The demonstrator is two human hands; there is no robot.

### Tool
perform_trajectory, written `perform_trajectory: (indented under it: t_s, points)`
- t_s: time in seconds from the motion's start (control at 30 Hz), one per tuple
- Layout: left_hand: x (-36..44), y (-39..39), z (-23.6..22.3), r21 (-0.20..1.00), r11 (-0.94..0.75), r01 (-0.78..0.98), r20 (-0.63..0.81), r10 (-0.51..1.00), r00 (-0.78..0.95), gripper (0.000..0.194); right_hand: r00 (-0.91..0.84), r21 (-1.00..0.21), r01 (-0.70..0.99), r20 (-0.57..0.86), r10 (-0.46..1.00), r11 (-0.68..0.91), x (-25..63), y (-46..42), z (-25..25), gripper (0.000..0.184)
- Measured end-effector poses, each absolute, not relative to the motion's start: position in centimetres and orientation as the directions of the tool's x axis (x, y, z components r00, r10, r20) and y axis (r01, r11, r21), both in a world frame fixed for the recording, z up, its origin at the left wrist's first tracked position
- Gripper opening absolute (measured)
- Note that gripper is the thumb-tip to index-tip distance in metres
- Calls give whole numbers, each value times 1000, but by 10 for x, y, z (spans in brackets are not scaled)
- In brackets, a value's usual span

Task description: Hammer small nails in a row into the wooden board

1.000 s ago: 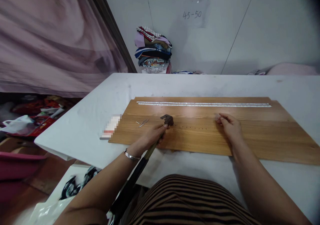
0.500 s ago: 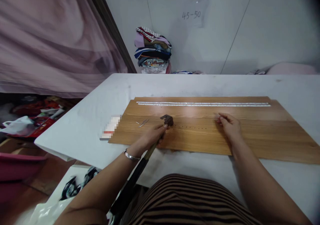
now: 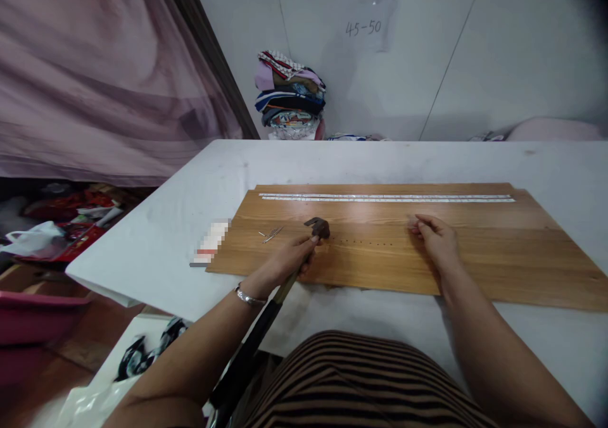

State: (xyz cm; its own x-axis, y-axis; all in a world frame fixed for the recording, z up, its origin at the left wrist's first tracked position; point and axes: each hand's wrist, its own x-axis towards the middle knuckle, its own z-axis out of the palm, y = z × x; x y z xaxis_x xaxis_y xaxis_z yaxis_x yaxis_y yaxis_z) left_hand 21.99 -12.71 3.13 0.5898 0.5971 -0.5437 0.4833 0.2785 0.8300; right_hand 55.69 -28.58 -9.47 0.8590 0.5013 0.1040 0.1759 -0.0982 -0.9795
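Observation:
My left hand (image 3: 293, 258) is wrapped round a claw hammer (image 3: 320, 228), close below its dark head; the black grip slants down toward my body. The head is over a brown wooden board (image 3: 375, 270). To its right, a row of small dark marks (image 3: 361, 242), holes or nail heads, runs across the board. My right hand (image 3: 434, 235) is over the board beyond the row's right end, thumb and forefinger pinched together. Whatever small thing is at its fingertips is too faint to name. Several loose nails (image 3: 272, 234) lie on the board left of the hammer.
Two thin white measuring strips (image 3: 387, 198) lie along the board's far side. The board rests on a white table (image 3: 156, 225), with a pixelated box (image 3: 212, 244) by its left edge. Folded clothes (image 3: 291, 95) are stacked behind the table. A pink curtain (image 3: 109, 67) hangs at left.

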Motion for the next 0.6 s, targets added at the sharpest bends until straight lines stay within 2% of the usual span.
perform_trajectory:
  t_s: [0.43,0.6]
  points:
    - [220,-126,31,825,271,495,-547,601,583,52,856,-982,166,97,508,-93,557,-287,-94,35]
    - [221,-127,32,824,267,499,-548,596,586,48,863,-984,155,93,496,-86,558,-286,-96,36]
